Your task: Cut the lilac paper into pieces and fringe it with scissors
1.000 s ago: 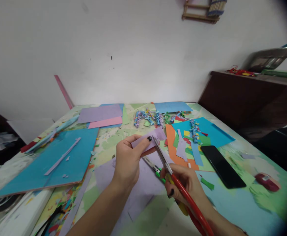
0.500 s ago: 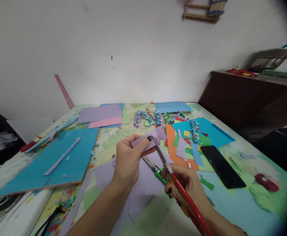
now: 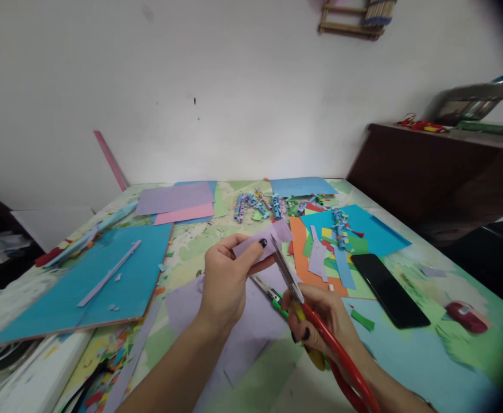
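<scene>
Between thumb and fingers, my left hand (image 3: 229, 275) pinches a small piece of purple paper (image 3: 255, 242) above the table. My right hand (image 3: 320, 315) grips red-handled scissors (image 3: 337, 355), whose metal blades reach up to the paper's right part, where a cut shows. The blades look nearly closed. Under my hands lies a larger purple sheet (image 3: 238, 327). A green utility knife (image 3: 272, 293) rests on that sheet, its handle partly hidden behind my right hand.
On the left is a blue board (image 3: 135, 269) with a purple strip on it. Purple paper (image 3: 174, 198) and decorated blue rolls (image 3: 277, 206) lie at the back. To the right are paper scraps on an orange sheet (image 3: 301, 252), a black phone (image 3: 389, 292) and a red object (image 3: 467, 316).
The scissor blades have shifted slightly on the purple paper, and my right fingers have changed position on the handles. My left hand still pinches the paper in nearly the same spot.
</scene>
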### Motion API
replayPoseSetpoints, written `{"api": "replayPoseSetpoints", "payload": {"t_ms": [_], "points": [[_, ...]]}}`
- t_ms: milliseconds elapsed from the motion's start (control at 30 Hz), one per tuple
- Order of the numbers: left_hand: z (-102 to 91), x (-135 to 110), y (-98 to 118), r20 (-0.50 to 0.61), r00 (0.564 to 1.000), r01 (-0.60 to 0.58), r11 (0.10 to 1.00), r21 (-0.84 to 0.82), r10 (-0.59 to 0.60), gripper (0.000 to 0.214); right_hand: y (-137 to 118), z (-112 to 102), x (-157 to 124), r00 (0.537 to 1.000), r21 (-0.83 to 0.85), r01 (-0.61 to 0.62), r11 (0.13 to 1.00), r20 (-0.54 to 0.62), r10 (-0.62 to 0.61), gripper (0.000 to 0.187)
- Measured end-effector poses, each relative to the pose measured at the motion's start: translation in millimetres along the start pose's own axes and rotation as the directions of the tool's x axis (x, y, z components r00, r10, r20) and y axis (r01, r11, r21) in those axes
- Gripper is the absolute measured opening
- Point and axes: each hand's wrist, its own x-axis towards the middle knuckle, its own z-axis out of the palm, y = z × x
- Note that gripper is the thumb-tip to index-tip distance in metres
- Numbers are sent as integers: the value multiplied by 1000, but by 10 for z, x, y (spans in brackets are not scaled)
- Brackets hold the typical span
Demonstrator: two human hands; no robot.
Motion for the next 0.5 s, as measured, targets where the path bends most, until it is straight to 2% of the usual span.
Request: {"api": "replayPoseSetpoints", "payload": {"t_ms": [67, 233, 500], "points": [[6, 3, 3, -7, 1000, 3, 1000, 8, -3, 14, 16, -8, 4, 1000, -5, 7, 1000, 19, -7, 52], [3, 5, 2, -7, 1000, 4, 1000, 11, -4, 15, 7, 21, -17, 999, 11, 16, 1000, -51, -15, 52], [6, 10, -2, -18, 1000, -1, 1000, 12, 1, 15, -28, 44, -7, 997, 9, 10, 1000, -71, -9, 49]]}}
